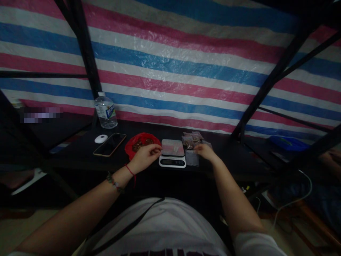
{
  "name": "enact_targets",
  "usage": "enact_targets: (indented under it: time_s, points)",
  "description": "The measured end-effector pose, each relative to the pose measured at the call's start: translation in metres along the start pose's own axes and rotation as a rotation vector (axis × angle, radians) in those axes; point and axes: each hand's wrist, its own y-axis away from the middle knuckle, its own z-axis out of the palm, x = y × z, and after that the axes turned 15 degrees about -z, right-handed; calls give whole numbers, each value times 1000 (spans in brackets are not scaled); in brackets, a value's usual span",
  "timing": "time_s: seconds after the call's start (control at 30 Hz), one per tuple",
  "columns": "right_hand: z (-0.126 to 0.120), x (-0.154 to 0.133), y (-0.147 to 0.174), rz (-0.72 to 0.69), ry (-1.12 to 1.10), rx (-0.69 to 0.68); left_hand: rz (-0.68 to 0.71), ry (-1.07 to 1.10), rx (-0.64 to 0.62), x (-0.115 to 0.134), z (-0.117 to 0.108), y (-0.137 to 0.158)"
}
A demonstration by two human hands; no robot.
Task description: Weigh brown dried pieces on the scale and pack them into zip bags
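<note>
A white kitchen scale [173, 161] with a square weighing plate [172, 152] lies on the dark table in front of me. Something small and pale rests on the plate, too unclear to name. At the scale's left edge is my left hand [146, 156], its fingers curled in; what they hold, if anything, I cannot make out. It partly covers a red plastic bag [131, 145] holding brown bits. My right hand [207, 152] pinches the upper edge of a flat clear zip bag [192, 158] right of the scale. Behind it lie several filled small bags [188, 141].
Left on the table are a phone [110, 144], a white oval case [101, 139] and a clear plastic bottle [106, 112]. Black metal posts [87, 53] frame the table before a striped sheet [170, 64]. Far right, a blue tray [289, 143] sits near another person's hand.
</note>
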Motion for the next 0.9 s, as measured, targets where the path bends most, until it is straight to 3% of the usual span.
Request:
enact_targets:
  time_s: [0.17, 0.3, 0.43, 0.63, 0.73, 0.9]
  points:
    - [20, 11, -7, 8, 207, 20, -7, -10, -5, 0, 0, 0]
    - [7, 10, -8, 32, 357, 117, -1, -34, -9, -1, -2, -1]
    - [-13, 28, 0, 127, 517, 285, 15, -71, -11, -4, -4, -3]
    - [-26, 59, 15, 208, 456, 133, 0, -125, -1, -6, -4, -4]
    - [-26, 60, 12, 220, 478, 191, -11, -122, -6, -6, -4, -4]
    - [-19, 55, 2, 139, 337, 83, -13, -121, -12, -8, -4, -5]
